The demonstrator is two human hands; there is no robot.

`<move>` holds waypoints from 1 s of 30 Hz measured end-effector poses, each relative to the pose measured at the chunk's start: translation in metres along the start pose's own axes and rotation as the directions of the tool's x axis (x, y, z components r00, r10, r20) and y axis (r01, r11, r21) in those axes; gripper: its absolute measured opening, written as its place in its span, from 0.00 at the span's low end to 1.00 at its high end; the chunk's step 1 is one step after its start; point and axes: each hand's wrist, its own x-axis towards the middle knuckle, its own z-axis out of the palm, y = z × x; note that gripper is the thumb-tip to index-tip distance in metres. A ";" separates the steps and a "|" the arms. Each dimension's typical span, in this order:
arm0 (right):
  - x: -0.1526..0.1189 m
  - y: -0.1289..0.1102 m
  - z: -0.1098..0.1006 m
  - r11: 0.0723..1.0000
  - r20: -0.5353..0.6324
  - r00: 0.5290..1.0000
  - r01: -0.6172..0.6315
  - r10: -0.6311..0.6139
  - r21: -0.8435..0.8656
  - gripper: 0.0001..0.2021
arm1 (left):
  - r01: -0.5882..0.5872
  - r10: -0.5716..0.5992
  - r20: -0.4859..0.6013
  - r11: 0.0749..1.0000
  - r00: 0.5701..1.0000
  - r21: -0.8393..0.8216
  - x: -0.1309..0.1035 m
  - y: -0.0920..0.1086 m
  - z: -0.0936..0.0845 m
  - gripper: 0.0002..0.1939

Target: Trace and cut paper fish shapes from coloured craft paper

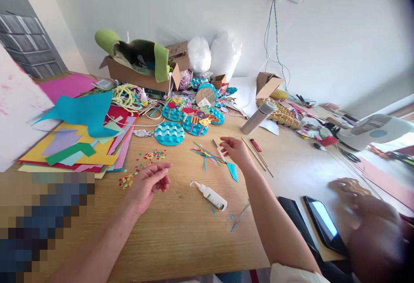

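Note:
My left hand (152,184) hovers over the wood table beside small piles of coloured paper dots (154,155), its fingers loosely bent and apart, with nothing in them. My right hand (233,148) is over a pen (219,150) and a bunch of thin coloured paper strips (207,153); its fingers are partly curled, and I see nothing held. A white glue bottle (213,197) lies on its side between my forearms. Near my right wrist are a folded blue paper piece (232,171) and thin wooden sticks (255,155). Beyond stands a blue disc with pale wavy strips (169,133).
Coloured paper sheets (74,145) are stacked at left. Decorated blue discs (195,127), a box (139,73) and bags of white stuffing (226,54) line the wall. A grey bottle (258,118), a phone (325,222) and a sewing machine (377,130) are at right.

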 end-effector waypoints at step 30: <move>0.035 0.030 0.010 0.696 -0.025 0.992 -0.103 0.121 -0.711 0.13 | -0.029 0.028 -0.060 1.000 0.998 -0.002 0.006 0.000 -0.003 0.21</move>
